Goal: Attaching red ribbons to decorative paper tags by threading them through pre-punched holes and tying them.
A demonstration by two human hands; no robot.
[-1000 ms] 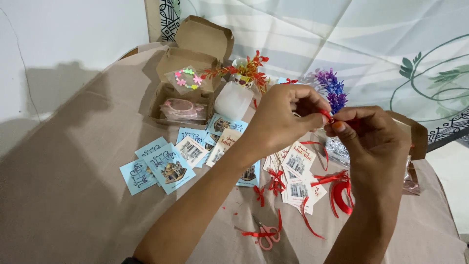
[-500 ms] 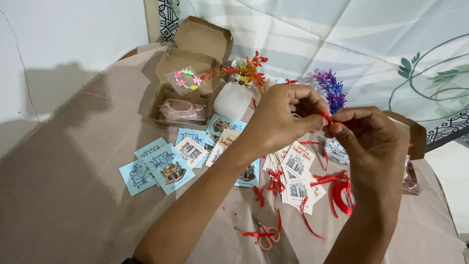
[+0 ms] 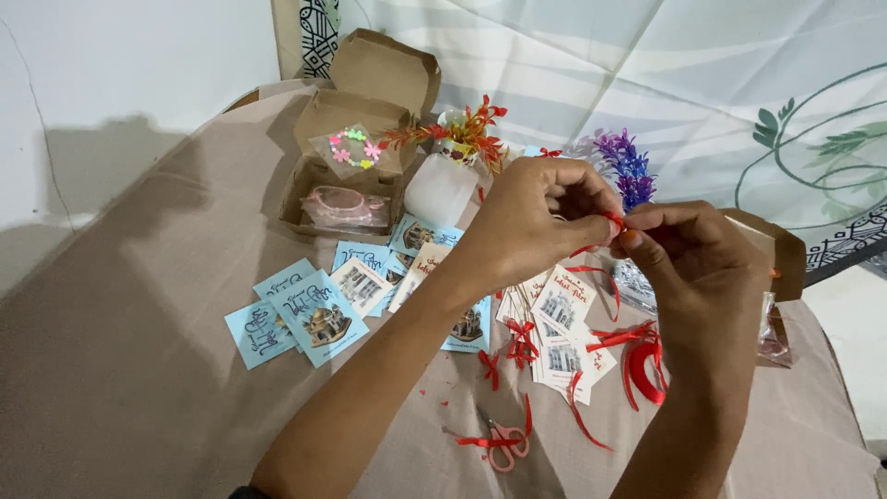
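A short red ribbon (image 3: 612,222) is pinched right of the frame's centre between the fingertips of the left hand (image 3: 527,226) and the right hand (image 3: 698,268) (both closed on it), above white cards (image 3: 564,333) scattered on the tablecloth (image 3: 139,370).

1. The left hand (image 3: 531,226) and right hand (image 3: 698,268) have drifted slightly lower and nearer the camera than a second ago.
2. The fingertips have closed tighter on the red ribbon (image 3: 613,220), so less of it shows between them than before.
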